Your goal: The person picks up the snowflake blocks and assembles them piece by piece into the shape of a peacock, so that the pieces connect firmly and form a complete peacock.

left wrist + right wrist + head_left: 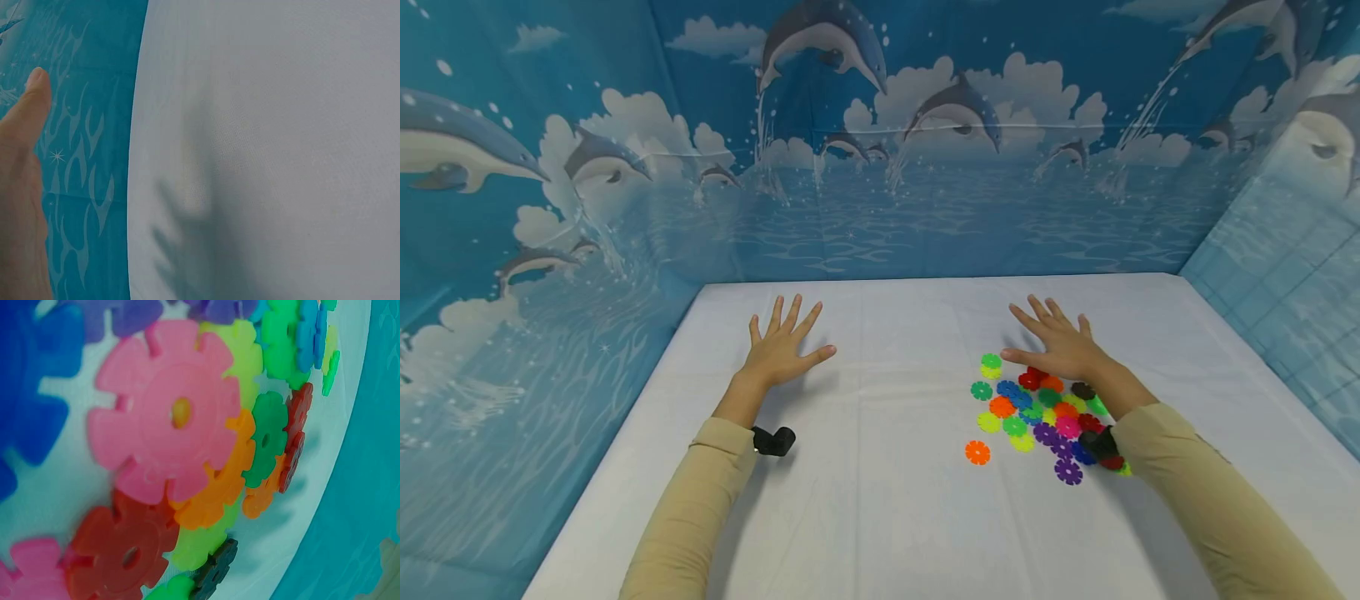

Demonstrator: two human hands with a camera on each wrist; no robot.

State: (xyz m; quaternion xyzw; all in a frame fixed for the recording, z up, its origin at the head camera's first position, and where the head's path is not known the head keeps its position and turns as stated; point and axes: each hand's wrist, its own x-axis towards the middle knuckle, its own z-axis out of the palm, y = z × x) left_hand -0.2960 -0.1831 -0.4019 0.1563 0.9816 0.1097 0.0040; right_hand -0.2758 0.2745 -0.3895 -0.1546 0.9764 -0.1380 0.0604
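Note:
Notched plastic discs in many colours lie in a loose pile on the right half of the white table, among them a pink disc (165, 456), an orange disc (977, 452) at the pile's near edge and a purple disc (1068, 472). Above the pile's far side my right hand (1060, 346) is held with fingers spread, gripping nothing. My left hand (778, 350) hovers over the left part of the table, fingers also spread and nothing in it. The left wrist view catches only part of that hand (25, 137), beside its shadow on the cloth.
A white cloth covers the table (880, 517). Blue curtains (880, 208) printed with dolphins stand behind it and along both sides. Each wrist wears a black camera, such as the left wrist camera (774, 442).

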